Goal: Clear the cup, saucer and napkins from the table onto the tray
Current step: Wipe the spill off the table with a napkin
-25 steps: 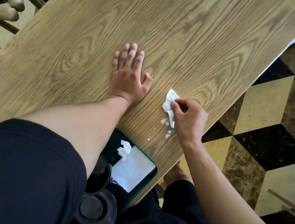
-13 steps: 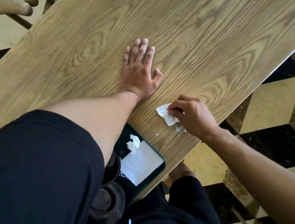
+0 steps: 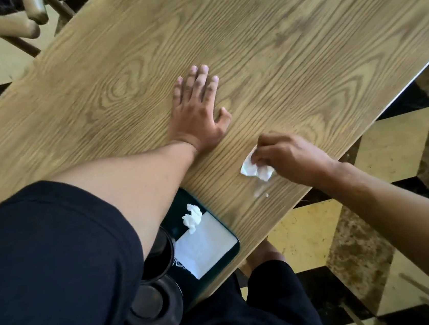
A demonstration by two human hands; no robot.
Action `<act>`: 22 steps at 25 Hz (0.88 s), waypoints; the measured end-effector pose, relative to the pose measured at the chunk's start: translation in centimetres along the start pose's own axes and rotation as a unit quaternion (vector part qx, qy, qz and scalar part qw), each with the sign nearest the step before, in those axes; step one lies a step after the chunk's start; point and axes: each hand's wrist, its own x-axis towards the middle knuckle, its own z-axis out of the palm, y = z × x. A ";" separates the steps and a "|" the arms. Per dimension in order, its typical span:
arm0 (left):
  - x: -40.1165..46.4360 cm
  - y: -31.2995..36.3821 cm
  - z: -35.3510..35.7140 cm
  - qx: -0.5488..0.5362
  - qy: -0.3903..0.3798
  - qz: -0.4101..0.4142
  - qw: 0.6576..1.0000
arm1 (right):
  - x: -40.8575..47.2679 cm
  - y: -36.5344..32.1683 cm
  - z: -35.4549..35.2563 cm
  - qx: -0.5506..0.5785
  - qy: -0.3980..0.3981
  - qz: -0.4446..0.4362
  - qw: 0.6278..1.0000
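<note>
the crumpled napkin sits on the table near its right edge, pinched in your right hand. your left hand lies flat, fingers spread, holding nothing. the tray nearby carries a flat napkin.

Left hand is flat, palm down, fingers stretched forward and close together, thumb angled out to the right, bare forearm running back to a dark short sleeve. Right hand comes in from the right, knuckles up, fingers curled and pinched shut around a crumpled napkin, wrist bent and forearm sloping toward the lower right.
</note>
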 end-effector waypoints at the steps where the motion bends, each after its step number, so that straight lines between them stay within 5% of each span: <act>1: 0.0 -0.1 0.0 -0.007 0.004 -0.002 1.000 | -0.4 1.0 -0.5 0.015 0.070 0.077 0.994; 3: -0.1 0.0 0.0 -0.004 0.004 -0.002 1.000 | -1.4 0.3 0.9 0.058 0.207 0.237 0.948; 5: 0.0 0.0 0.0 0.009 0.001 0.000 1.000 | -2.2 -3.6 4.7 0.089 0.274 0.308 0.907; 8: 0.0 -0.1 0.0 0.018 0.003 0.001 1.000 | -5.0 -9.2 9.4 0.125 0.219 0.216 0.943; 10: -0.1 -0.1 0.0 0.015 0.002 0.004 1.000 | -6.7 -8.6 8.8 0.130 0.130 0.120 0.976; 12: -0.1 0.0 0.2 0.014 0.007 0.004 1.000 | -6.6 -5.4 6.7 0.098 0.127 0.103 0.982; 17: 0.0 0.0 0.1 0.000 0.009 0.003 1.000 | -1.4 -0.8 2.9 0.082 0.334 0.353 0.870; 19: 0.1 0.0 0.3 0.004 0.019 0.007 1.000 | -2.1 -3.9 5.3 0.081 0.299 0.282 0.908; 22: 0.0 -0.1 0.5 0.007 0.034 0.009 0.999 | -7.3 -7.7 8.1 0.127 0.109 0.090 0.982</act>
